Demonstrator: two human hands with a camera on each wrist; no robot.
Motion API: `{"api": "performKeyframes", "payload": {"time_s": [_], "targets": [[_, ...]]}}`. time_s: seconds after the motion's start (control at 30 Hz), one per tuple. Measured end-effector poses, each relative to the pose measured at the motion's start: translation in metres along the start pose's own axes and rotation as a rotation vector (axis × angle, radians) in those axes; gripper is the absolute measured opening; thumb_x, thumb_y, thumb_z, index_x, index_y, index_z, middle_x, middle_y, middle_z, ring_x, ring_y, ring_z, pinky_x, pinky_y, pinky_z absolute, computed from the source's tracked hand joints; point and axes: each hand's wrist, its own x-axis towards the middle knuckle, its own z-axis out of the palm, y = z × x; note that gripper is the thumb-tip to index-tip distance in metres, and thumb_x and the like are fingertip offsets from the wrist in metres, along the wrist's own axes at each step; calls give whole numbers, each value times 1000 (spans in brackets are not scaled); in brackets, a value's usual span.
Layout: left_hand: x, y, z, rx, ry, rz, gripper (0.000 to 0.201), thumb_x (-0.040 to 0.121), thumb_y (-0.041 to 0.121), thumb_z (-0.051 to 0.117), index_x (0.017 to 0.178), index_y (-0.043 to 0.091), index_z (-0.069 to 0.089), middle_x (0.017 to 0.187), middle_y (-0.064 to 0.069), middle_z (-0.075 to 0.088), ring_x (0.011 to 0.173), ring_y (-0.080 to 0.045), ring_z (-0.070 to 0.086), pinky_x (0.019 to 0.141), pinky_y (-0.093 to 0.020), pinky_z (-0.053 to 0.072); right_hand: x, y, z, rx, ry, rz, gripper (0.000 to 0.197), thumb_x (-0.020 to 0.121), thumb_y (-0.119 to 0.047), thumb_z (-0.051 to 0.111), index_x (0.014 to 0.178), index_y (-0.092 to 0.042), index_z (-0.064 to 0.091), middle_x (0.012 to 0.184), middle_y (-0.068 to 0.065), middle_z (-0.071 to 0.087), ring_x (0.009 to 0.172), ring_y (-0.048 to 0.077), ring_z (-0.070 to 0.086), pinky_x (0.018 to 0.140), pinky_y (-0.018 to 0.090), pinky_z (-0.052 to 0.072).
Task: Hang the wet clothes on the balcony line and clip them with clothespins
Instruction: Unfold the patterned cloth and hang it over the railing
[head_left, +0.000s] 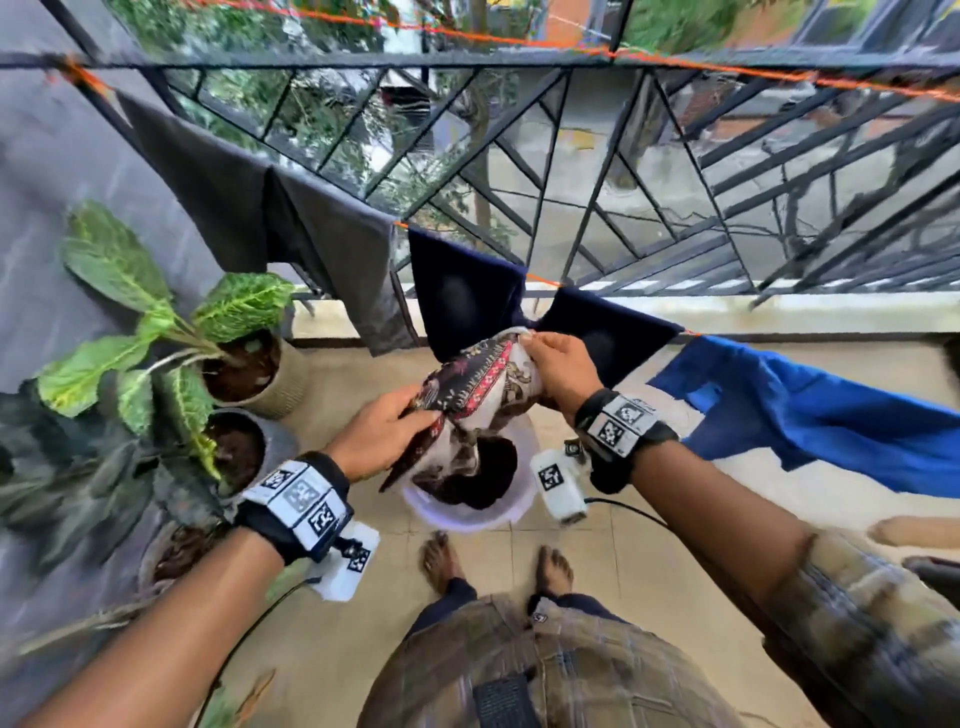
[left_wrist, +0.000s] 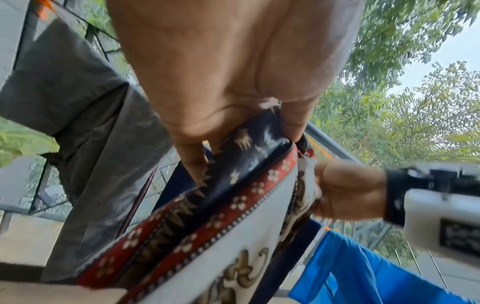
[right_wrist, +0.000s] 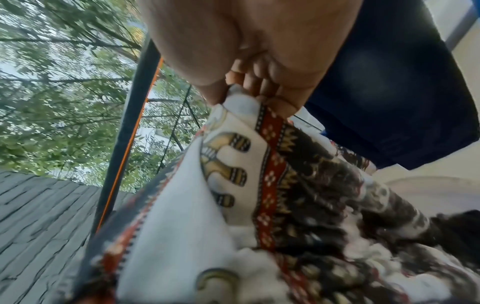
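Note:
A patterned cloth (head_left: 480, 384), white with red and dark borders, stretches between my two hands above a white tub (head_left: 467, 512). My left hand (head_left: 382, 434) pinches its lower left edge; in the left wrist view the fingers (left_wrist: 197, 131) curl round the cloth (left_wrist: 233, 205). My right hand (head_left: 558, 364) grips the upper end, fingers (right_wrist: 259, 82) bunched on the cloth (right_wrist: 233, 164). The orange line (head_left: 543, 280) runs behind, carrying a grey garment (head_left: 270, 218), a dark navy garment (head_left: 467, 291) and a bright blue garment (head_left: 810, 410). No clothespins are visible.
Potted leafy plants (head_left: 171, 322) stand on the floor at the left. The black metal balcony railing (head_left: 623, 171) runs across behind the line. My bare feet (head_left: 441, 561) stand on tiles just before the tub, which holds more dark cloth (head_left: 478, 483).

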Motion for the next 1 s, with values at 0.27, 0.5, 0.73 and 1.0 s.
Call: {"api": "performKeyframes", "payload": {"time_s": [0.27, 0.5, 0.73, 1.0], "targets": [[-4, 56, 2, -226, 170, 65, 22, 100, 3, 50, 112, 17, 62, 102, 4, 67, 88, 0, 63, 87, -20, 48, -21, -6, -15, -98, -67, -37, 33, 85, -42, 70, 114, -26, 68, 106, -2, 68, 96, 12, 63, 96, 39, 50], [-3, 67, 25, -398, 292, -86, 18, 99, 4, 51, 101, -1, 69, 103, -19, 68, 93, -24, 62, 91, -38, 47, -94, -4, -30, -216, -684, -464, 91, 75, -25, 86, 149, -35, 33, 149, -23, 38, 133, 2, 45, 106, 29, 43], [-15, 54, 45, -570, 307, -192, 28, 98, 15, 57, 115, -6, 65, 115, -28, 66, 99, -29, 63, 102, -51, 46, -79, 10, 0, -381, -533, -533, 40, 91, -11, 53, 130, -18, 60, 126, -2, 65, 116, 13, 59, 105, 41, 45], [-35, 19, 30, -495, 196, -220, 32, 95, 19, 52, 119, 36, 65, 117, 10, 70, 107, -12, 60, 83, -34, 47, -68, 1, 9, -45, -545, -71, 29, 94, -31, 57, 93, -6, 69, 84, 5, 72, 77, 18, 65, 81, 33, 52]]}}
